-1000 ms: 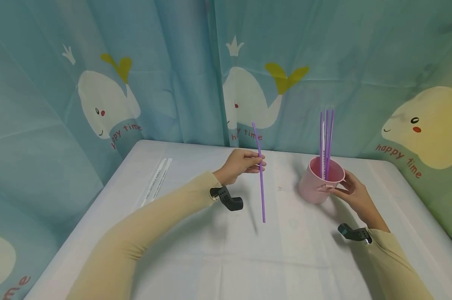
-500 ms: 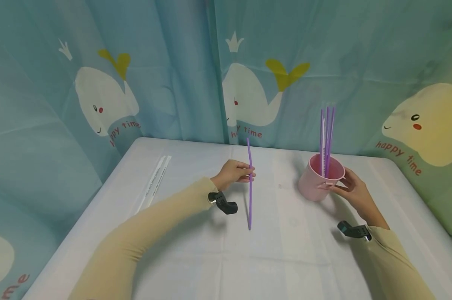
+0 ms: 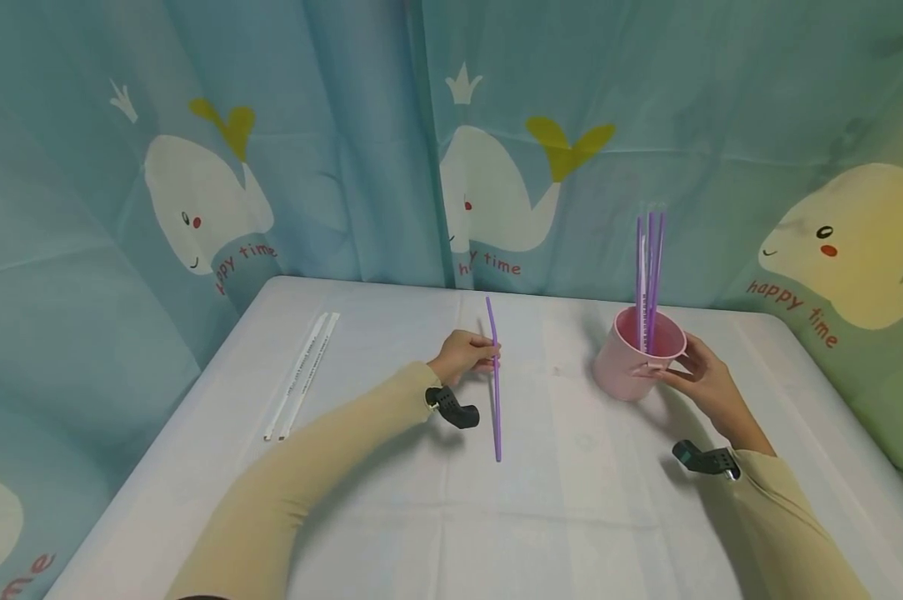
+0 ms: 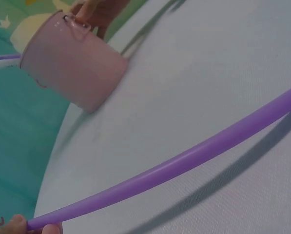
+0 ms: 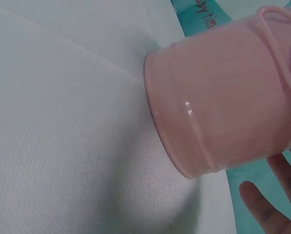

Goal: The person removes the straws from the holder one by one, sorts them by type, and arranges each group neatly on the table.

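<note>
My left hand (image 3: pixel 466 354) pinches a purple straw (image 3: pixel 497 408) between thumb and fingers, low over the middle of the table. The straw stands close to lengthwise in the head view, with a slight bend near its top; whether its lower end touches the table I cannot tell. At the right my right hand (image 3: pixel 710 387) grips a small pink bucket (image 3: pixel 620 367) near its rim and handle, thumb in front. Several purple straws (image 3: pixel 652 267) and a white printed strip (image 3: pixel 642 308) stand upright in the bucket. Up close, the purple straw (image 4: pixel 184 163) crosses the left wrist view.
Two narrow white strips with printing (image 3: pixel 305 375) lie side by side at the table's left. Behind the white table (image 3: pixel 541 533) hangs a blue-green curtain (image 3: pixel 361 167) with whale prints, close to the back edge and both sides.
My left hand has moved left and down towards the table with the purple straw, which has lowered. My right hand and the bucket have stayed in place.
</note>
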{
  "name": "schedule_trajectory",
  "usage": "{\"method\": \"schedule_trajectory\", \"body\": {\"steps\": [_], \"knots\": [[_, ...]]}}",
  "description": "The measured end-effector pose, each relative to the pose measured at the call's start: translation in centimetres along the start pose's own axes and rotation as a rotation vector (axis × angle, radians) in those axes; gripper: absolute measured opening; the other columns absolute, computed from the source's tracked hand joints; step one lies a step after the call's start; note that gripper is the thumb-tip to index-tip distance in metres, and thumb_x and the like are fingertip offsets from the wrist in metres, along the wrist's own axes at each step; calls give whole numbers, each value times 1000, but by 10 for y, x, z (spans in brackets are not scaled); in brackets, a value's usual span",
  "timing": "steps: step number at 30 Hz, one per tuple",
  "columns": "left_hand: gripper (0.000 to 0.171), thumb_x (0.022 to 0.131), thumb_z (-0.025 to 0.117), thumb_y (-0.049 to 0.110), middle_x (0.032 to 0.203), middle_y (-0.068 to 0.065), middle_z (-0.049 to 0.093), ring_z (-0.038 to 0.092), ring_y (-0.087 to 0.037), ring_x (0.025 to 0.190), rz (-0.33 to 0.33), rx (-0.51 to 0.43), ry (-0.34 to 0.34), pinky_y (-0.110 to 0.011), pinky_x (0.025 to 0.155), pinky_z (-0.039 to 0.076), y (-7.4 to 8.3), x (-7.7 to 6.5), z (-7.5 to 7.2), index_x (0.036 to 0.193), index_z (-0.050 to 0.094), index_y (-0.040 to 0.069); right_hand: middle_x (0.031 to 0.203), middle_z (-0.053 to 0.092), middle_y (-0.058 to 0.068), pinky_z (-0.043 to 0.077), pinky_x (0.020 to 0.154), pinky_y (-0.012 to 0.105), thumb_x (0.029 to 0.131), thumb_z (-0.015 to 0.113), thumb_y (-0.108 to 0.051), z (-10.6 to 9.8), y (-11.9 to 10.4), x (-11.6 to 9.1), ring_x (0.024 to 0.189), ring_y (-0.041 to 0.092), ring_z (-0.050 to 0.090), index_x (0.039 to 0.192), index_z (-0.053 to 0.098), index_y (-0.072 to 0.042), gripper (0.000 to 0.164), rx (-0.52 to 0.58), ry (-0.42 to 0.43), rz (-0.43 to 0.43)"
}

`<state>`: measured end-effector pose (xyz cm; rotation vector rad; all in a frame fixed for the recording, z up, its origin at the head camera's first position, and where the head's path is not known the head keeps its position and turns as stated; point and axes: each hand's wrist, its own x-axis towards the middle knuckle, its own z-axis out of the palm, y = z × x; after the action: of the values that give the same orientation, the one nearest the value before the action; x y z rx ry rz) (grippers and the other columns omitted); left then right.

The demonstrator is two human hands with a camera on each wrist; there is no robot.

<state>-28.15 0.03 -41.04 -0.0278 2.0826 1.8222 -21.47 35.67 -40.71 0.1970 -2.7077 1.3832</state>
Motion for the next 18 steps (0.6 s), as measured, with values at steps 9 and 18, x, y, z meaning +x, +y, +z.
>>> {"method": "schedule_trajectory", "body": {"steps": [9,18], "knots": [[27,88,62,2,103,-20,66,59,-7,66,-30,-12,41,-24,72,58,-7,5,2,112,63,-9,147,31,26,43,81,0,88,66,-17,0,-1,0,131,37,40,150,19,-9,78,4,-4,1],[26,86,65,2,98,-19,67,59,-5,61,-9,48,80,-18,66,57,-14,9,0,110,65,-7,148,33,20,43,81,1,88,66,-17,1,0,-1,130,22,45,151,19,-13,78,6,-6,-8]]}}
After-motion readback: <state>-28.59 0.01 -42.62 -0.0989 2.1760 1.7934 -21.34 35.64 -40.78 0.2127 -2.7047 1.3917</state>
